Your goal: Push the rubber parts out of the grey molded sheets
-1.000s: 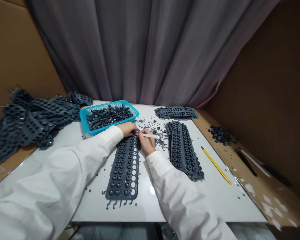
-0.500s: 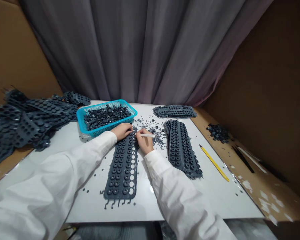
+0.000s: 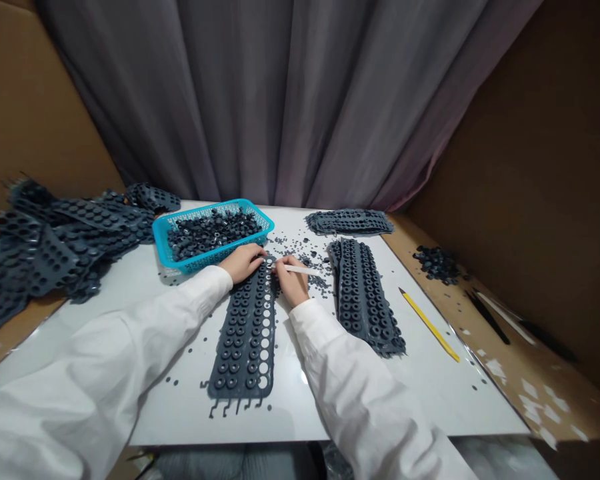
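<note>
A dark grey rubber sheet (image 3: 243, 333) with rows of round ring-shaped studs lies lengthwise before me on the white tabletop. Along its right side runs a column of open holes with white showing through. My left hand (image 3: 244, 263) bears on the sheet's far end, fingers closed together at its edge. At the upper right edge of the sheet, my right hand (image 3: 293, 283) pinches a slim white pen-like stick (image 3: 304, 270), whose left end points at the hole column. The fingers hide that working tip.
A blue basket (image 3: 164, 252) of small dark rubber pieces stands behind my left hand. Stacked studded sheets (image 3: 363, 293) lie at right, flatter perforated sheets (image 3: 350, 223) behind them. A sheet heap (image 3: 65, 233) fills the left. A yellow pencil-like tool (image 3: 429, 325) and scattered dark discs lie about.
My right hand and the white stick have shifted slightly to the right, and my left hand slightly to the left. More of the holes at the sheet's far end show between them.
</note>
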`<state>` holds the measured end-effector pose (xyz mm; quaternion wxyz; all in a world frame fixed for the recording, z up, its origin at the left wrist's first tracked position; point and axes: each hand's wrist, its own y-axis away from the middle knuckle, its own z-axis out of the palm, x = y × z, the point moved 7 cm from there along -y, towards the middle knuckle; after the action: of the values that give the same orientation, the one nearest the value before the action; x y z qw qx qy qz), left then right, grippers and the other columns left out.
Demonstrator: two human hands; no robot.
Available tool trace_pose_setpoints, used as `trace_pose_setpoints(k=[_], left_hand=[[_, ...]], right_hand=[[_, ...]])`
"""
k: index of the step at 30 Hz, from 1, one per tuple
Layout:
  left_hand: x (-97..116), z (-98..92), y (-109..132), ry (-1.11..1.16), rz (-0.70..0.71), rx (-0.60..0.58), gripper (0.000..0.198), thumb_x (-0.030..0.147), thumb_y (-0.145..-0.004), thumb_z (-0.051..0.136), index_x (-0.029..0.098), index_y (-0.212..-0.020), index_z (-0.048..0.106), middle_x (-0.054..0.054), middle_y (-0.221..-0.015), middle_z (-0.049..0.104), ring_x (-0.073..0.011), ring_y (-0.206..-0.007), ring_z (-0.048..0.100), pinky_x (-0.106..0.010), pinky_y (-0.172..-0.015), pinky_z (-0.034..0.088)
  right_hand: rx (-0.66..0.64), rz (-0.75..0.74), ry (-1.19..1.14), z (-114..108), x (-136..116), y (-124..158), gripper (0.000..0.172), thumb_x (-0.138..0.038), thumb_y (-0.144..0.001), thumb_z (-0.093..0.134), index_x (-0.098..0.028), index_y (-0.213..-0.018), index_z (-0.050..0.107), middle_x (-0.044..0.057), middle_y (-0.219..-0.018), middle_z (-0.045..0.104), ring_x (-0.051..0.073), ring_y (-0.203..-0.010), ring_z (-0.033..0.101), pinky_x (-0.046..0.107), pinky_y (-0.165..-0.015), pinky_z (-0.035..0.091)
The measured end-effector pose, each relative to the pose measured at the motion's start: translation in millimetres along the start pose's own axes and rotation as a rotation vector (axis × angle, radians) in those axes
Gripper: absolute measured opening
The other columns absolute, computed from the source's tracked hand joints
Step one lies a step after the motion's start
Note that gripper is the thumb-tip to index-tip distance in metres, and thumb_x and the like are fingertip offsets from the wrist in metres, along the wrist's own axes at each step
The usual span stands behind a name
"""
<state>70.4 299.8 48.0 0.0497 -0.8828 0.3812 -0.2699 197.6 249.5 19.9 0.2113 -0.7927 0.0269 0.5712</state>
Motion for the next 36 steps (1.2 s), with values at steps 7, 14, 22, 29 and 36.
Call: trace_pose_setpoints(k=[7,14,22,29,36], left_hand=[[9,-14.5,20,0.133,-0.146,0.076,0.018,0.011,-0.071,0.037,0.017,-0.073,0.053,-0.004,-0.082,0.059,-0.0194,-0.085,0.056,-0.034,-0.084,0.045],[59,-23.9,101,0.288,-0.172,-0.124,0.017,0.014,-0.070,0.037,0.018,-0.068,0.053,0.001,-0.069,0.058,-0.0152,-0.066,0.055,-0.025,-0.061,0.047],[-11,-119.8,54,-0.199,-0.248,0.264,0.027,0.013,-0.075,0.054,0.011,-0.102,0.053,-0.008,-0.108,0.055,-0.0257,-0.111,0.046,-0.041,-0.099,0.034],[89,-43.4,118,-0.166,0.183,-0.041,0.012,0.025,-0.084,0.052,0.019,-0.091,0.059,-0.007,-0.096,0.060,-0.0227,-0.094,0.052,-0.036,-0.086,0.041],[132,8.2,166,-0.098,0.187,-0.231,0.018,0.023,-0.086,0.053,0.017,-0.099,0.062,-0.007,-0.090,0.061,-0.0211,-0.084,0.052,-0.032,-0.075,0.043]], right_hand=[[0.064,0.074,-0.103,-19,-13,-3,0.018,-0.033,-0.078,0.048,-0.020,-0.068,0.056,0.000,-0.066,0.065,0.016,-0.066,0.061,0.025,-0.062,0.047],[-0.014,0.088,-0.345,-59,-64,59,0.016,-0.033,-0.081,0.055,-0.020,-0.074,0.059,0.000,-0.066,0.063,0.014,-0.060,0.059,0.025,-0.059,0.048],[-0.219,0.209,-0.167,-63,-41,157,0.013,-0.031,-0.078,0.059,-0.019,-0.076,0.062,0.002,-0.062,0.064,0.016,-0.060,0.060,0.025,-0.056,0.047],[-0.190,0.100,0.047,-55,-57,190,0.006,-0.020,-0.073,0.056,-0.020,-0.068,0.060,-0.001,-0.055,0.061,0.013,-0.049,0.054,0.023,-0.048,0.041],[-0.190,0.066,0.085,-50,-58,192,0.008,-0.019,-0.074,0.056,-0.020,-0.066,0.060,-0.001,-0.055,0.062,0.012,-0.047,0.054,0.022,-0.049,0.041]])
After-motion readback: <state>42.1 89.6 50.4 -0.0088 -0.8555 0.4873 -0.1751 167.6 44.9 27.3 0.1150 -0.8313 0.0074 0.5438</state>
